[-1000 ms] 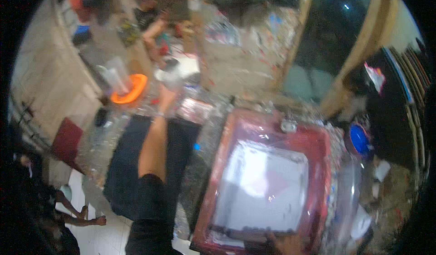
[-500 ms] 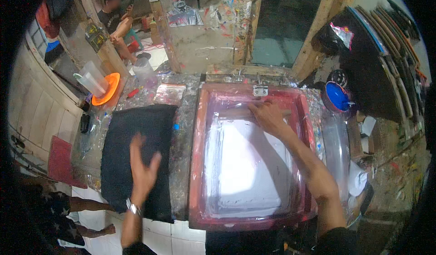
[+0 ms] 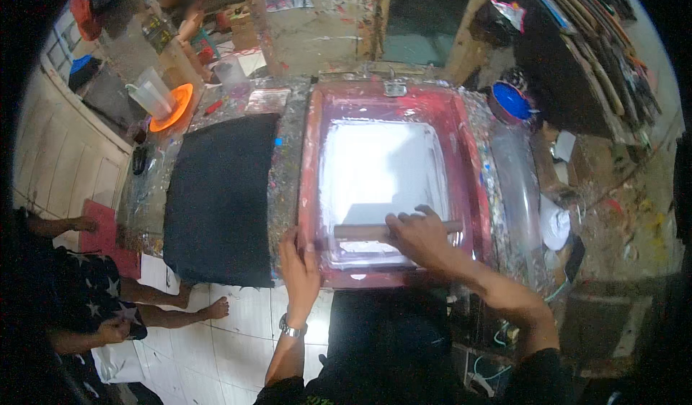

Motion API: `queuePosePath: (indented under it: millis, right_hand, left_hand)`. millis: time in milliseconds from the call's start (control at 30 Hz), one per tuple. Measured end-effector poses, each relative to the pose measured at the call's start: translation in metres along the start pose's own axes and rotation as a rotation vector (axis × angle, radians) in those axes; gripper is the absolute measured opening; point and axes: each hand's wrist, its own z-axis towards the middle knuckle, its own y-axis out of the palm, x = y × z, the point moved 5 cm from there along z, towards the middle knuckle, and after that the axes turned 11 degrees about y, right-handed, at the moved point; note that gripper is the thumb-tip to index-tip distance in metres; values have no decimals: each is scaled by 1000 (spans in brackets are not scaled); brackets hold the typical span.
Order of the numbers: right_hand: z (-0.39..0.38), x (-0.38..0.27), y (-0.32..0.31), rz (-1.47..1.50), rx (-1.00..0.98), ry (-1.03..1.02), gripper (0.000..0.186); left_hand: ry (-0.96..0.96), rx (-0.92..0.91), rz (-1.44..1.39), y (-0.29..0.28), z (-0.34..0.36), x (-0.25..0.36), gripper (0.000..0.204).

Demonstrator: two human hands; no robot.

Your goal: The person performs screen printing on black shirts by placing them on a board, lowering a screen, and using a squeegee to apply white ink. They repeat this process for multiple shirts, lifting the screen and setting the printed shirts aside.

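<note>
A screen printing frame (image 3: pixel 310 145) with reddish wooden sides lies on the table in front of me. White ink (image 3: pixel 378 160) covers the middle of its mesh. My right hand (image 3: pixel 419 238) is closed over the squeegee (image 3: pixel 353 232), a long flat bar lying crosswise on the mesh near the frame's close end. At the frame's near left corner, my left hand (image 3: pixel 299 272) grips the wooden side, its thumb and fingers around the edge. Left of the frame is a flat black cloth (image 3: pixel 220 196), which neither hand touches.
A metal hinge clamp (image 3: pixel 394 88) sits at the frame's far edge. Beyond the cloth stand an orange plate (image 3: pixel 180 109) and a clear plastic jug (image 3: pixel 153 95). At right are a bowl of blue ink (image 3: pixel 512 102) and stacked boards (image 3: pixel 577 37). Another person's legs (image 3: pixel 169 311) are at lower left.
My right hand has drawn the squeegee from the frame's far end toward me. My left hand has moved from above the black cloth to the frame's side. The whole view has shifted.
</note>
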Motion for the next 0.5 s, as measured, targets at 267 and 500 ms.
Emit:
queuePosePath:
  millis: [267, 500]
  right_hand:
    - [5, 4, -13, 144, -297, 78, 33]
    - [6, 4, -12, 229, -366, 73, 32]
  left_hand:
    - [53, 79, 259, -1, -11, -5, 46]
    - [-24, 46, 201, -6, -9, -6, 43]
